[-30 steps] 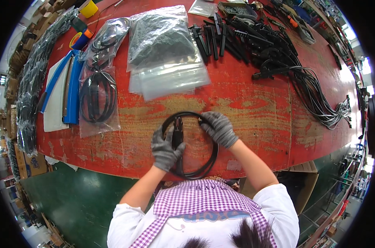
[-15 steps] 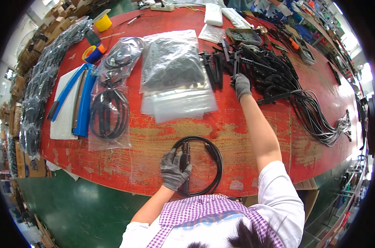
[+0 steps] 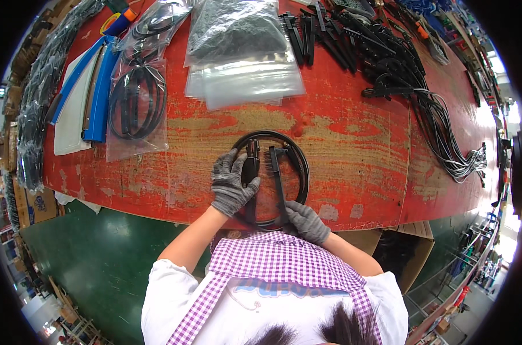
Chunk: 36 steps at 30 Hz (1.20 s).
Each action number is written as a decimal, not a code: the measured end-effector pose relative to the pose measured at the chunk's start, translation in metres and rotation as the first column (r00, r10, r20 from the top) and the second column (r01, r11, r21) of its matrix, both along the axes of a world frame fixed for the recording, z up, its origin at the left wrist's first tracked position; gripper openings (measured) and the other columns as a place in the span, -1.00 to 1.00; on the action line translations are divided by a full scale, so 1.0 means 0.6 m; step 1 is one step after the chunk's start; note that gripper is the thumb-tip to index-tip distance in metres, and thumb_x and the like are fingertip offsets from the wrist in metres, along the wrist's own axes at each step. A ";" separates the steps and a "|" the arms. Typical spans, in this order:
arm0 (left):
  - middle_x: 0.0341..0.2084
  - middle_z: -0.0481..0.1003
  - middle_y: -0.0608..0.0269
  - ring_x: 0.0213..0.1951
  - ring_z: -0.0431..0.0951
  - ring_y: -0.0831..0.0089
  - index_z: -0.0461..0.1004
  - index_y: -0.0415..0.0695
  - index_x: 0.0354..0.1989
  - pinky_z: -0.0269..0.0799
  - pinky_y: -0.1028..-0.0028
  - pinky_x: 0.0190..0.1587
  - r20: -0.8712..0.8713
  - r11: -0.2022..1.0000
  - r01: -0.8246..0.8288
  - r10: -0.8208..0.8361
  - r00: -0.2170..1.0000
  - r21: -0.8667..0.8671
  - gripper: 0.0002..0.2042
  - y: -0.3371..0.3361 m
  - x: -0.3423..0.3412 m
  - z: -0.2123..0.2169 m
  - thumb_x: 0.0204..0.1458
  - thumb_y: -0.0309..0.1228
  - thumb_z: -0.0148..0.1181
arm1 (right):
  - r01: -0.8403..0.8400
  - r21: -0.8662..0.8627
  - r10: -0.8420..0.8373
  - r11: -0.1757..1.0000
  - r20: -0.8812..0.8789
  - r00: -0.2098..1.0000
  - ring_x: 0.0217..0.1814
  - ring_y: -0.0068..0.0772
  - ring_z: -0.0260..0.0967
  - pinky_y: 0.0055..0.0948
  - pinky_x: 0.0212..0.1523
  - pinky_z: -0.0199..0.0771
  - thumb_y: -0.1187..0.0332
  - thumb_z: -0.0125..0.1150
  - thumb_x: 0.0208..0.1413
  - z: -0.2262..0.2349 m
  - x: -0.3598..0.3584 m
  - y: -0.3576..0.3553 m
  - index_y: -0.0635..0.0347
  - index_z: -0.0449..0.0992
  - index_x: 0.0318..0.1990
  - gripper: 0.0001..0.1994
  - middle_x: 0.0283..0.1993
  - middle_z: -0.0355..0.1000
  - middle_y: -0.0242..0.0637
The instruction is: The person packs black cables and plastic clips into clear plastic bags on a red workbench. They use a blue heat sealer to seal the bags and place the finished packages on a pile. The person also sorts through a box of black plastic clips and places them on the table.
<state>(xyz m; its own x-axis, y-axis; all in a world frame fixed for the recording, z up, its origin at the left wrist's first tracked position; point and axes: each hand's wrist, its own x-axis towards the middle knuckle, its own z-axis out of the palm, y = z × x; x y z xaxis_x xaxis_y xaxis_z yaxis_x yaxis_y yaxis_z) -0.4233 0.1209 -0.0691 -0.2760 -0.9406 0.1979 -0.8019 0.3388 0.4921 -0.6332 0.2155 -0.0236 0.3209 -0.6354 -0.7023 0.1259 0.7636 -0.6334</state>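
A black cable (image 3: 304, 190) lies coiled in a ring near the table's front edge, with a thick black handle (image 3: 251, 164) inside its left side. My left hand (image 3: 231, 183), in a grey glove, is closed around that handle and the ring's left edge. In my gloved right hand (image 3: 308, 223) is the lower end of a long black brush-like tool (image 3: 277, 178) with a short bristled or toothed head. The tool slants over the inside of the coil, right of the handle. Its lower end is partly hidden by my fingers.
Clear plastic bags (image 3: 243, 83) are stacked beyond the coil. Bagged cables (image 3: 137, 106) and a blue bag sealer (image 3: 100, 92) stand left. Loose black tools (image 3: 310, 40) and a tangled heap of black parts with cables (image 3: 439, 135) occupy the right. An open carton (image 3: 407, 247) sits below the edge.
My right hand has come back from the pile of black tools to the coil, bringing one brush-like tool. My left hand stays on the handle. The view has tilted lower.
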 end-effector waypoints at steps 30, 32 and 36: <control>-0.47 0.47 0.29 -0.42 0.48 0.53 0.45 -0.15 -0.32 0.43 0.56 -0.31 -0.860 0.907 0.101 0.347 0.374 0.410 -0.83 -0.198 -0.026 -0.026 0.01 -0.33 0.14 | -0.700 -0.540 -0.112 0.467 -0.821 0.559 -0.24 -0.02 0.37 -0.19 -0.16 0.32 0.01 0.05 -0.02 -0.018 0.068 -0.522 0.18 0.53 -0.32 -0.61 -0.38 0.45 -0.06; -0.54 0.46 0.31 -0.51 0.47 0.54 0.46 -0.14 -0.36 0.44 0.53 -0.40 -0.676 0.652 0.185 0.727 0.121 0.735 -0.82 -0.229 -0.051 0.057 0.02 -0.28 0.14 | -0.754 -0.521 -0.179 0.400 -0.851 0.493 -0.25 -0.02 0.34 -0.17 -0.17 0.29 0.05 0.07 -0.02 -0.003 0.056 -0.484 0.19 0.54 -0.39 -0.64 -0.37 0.43 -0.09; -0.67 0.43 0.36 -0.62 0.42 0.58 0.47 -0.13 -0.45 0.35 0.57 -0.57 -0.716 0.717 0.128 0.630 0.299 0.685 -0.81 -0.218 -0.035 0.015 0.00 -0.26 0.16 | -0.756 -0.525 -0.401 0.392 -0.837 0.373 -0.24 -0.04 0.34 -0.17 -0.17 0.29 0.08 0.04 0.01 0.027 0.067 -0.449 0.19 0.54 -0.40 -0.66 -0.35 0.42 -0.08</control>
<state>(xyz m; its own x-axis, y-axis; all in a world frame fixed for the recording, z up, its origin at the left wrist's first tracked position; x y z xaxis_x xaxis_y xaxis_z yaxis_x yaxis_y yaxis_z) -0.4446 -0.0102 -0.0600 -0.0160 -0.9075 -0.4198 0.2691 -0.4083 0.8723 -0.5928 -0.0539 -0.0072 0.2217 -0.9593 0.1751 -0.8711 -0.2755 -0.4064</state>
